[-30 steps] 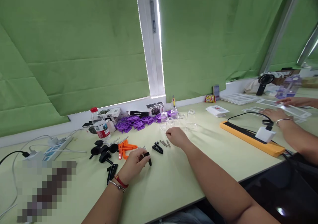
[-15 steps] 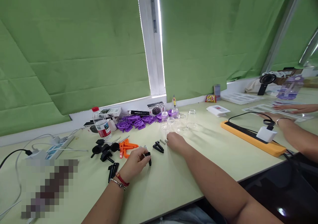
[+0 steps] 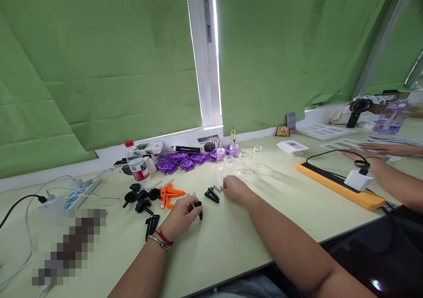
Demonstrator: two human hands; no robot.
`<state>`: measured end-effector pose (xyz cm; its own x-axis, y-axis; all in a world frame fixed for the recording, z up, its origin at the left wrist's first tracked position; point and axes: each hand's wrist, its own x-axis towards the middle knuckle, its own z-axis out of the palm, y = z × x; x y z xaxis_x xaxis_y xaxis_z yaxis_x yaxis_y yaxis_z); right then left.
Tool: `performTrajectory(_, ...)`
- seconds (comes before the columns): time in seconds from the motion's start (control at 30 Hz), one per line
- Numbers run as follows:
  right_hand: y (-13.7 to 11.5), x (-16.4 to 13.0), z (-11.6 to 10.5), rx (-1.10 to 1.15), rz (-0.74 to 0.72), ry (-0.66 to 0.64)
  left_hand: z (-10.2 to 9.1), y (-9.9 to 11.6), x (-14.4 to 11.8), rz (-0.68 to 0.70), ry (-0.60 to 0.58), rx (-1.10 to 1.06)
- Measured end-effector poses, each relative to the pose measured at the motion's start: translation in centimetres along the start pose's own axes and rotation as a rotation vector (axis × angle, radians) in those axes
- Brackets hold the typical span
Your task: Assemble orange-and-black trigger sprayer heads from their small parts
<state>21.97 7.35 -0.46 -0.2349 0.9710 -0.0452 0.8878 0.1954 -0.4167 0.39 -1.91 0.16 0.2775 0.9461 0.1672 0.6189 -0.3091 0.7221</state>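
Pale green tabletop (image 3: 231,240), frame centre; left hand (image 3: 180,216) pinching black clip (image 3: 199,210); right hand (image 3: 234,188) curled over small springs (image 3: 217,188), grip unclear; springs may roll away if nudged.

Print is showing on the black-and-white box (image 3: 209,144) standing well beyond the right hand's (image 3: 233,188) grip, but it is reading too blurred to make out. The bottle label (image 3: 140,172) and the yellow packet (image 3: 282,131) are likewise illegible.
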Motion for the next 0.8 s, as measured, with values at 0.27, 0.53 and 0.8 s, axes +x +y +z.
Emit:
performTrajectory(0.27, -0.1, -0.5, -0.3, 0.053, -0.01, 0.004, 0.0, 0.2, 0.0, -0.005, 0.0, 0.003)
performTrajectory(0.53, 0.1, -0.2, -0.4, 0.143, -0.064, 0.061, -0.1, 0.2, 0.0, -0.005, -0.009, 0.006)
performTrajectory(0.8, -2.9, -1.9, 1.2, 0.727, -0.538, 0.152, 0.0, 0.1, 0.1, 0.004, 0.0, -0.011)
